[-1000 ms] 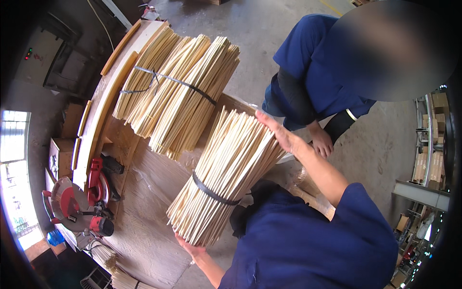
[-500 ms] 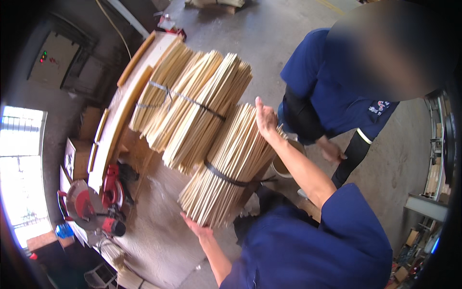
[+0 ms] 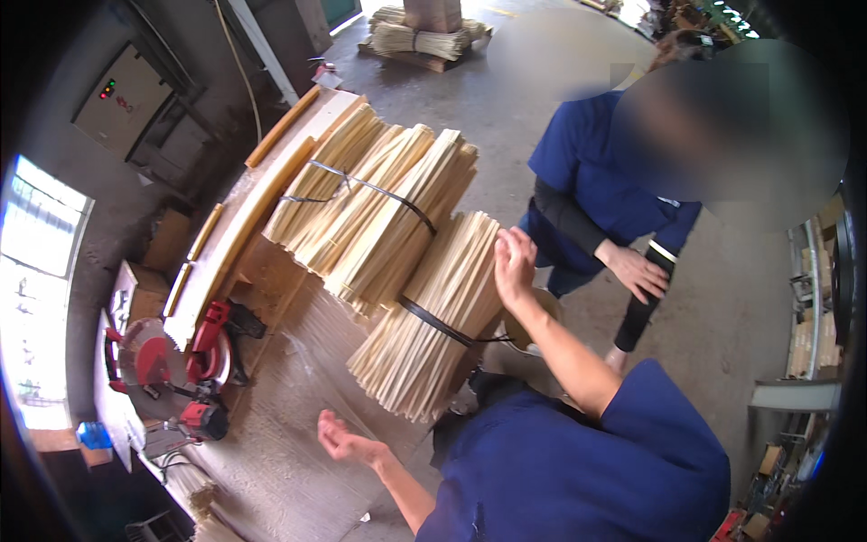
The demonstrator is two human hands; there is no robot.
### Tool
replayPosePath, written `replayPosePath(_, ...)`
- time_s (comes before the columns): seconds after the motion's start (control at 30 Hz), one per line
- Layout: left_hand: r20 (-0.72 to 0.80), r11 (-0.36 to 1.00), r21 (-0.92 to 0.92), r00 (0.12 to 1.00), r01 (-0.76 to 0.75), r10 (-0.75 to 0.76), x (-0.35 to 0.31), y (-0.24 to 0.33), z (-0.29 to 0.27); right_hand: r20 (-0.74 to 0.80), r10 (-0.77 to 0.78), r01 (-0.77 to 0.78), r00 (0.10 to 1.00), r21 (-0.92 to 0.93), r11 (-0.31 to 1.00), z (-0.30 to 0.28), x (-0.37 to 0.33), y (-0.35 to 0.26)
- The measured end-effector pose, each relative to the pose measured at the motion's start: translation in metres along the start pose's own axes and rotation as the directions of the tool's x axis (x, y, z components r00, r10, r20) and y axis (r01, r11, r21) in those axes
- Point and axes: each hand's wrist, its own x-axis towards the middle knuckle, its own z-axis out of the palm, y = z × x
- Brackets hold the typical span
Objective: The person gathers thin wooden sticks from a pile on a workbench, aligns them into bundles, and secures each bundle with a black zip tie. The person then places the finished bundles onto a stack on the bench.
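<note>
A bundle of thin pale wooden sticks (image 3: 432, 348), bound by a black strap (image 3: 435, 321), lies on the table in front of me. My left hand (image 3: 348, 443) hovers apart from its near left end, palm turned up and fingers loosely spread. At the far right end, my right hand (image 3: 515, 271) is raised with fingers slightly bent, near or against the stick ends; I cannot tell whether it touches. It holds nothing. Just beyond lies a larger group of stick bundles (image 3: 397, 221), tied together with dark straps.
A red circular saw (image 3: 203, 361) stands on the left beside a long wooden bench (image 3: 239, 212). A co-worker in blue (image 3: 587, 154) stands at the right, one hand on the other forearm. More sticks (image 3: 420, 41) are stacked on a far pallet. A bucket (image 3: 535, 316) is beyond my right arm.
My left hand has come away from the bundle's near end, moving left. My right hand's fingers have bent. The co-worker's hand now rests on their forearm. The view has shifted slightly.
</note>
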Motion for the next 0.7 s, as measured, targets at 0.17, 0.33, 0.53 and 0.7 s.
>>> replayPosePath(0.17, 0.304, 0.851, -0.382, 0.821, -0.361, 0.484, -0.083, 0.074, 0.025, 0.787, 0.393, -0.839, 0.475, 0.269, 0.474, -0.074, -0.166, -0.04)
replayPosePath(0.33, 0.857, 0.743, -0.492, -0.1, -0.455, 0.506, -0.148, 0.021, 0.03, 0.976, -0.088, -0.891, 0.199, 0.142, -0.431, -0.134, -0.217, -0.074)
replayPosePath(0.53, 0.987, 0.815, 0.142, 0.024, -0.562, -0.156, -0.126, -0.035, 0.001, 0.828, 0.333, -0.892, 0.451, 0.417, 0.172, -0.239, -0.215, -0.039)
replayPosePath(0.7, 0.919, 0.832, 0.26, -0.139, -0.49, -0.369, -0.167, -0.059, -0.005, 0.311, 0.825, -0.868, 0.472, -0.003, 0.497, -0.336, -0.355, 0.135)
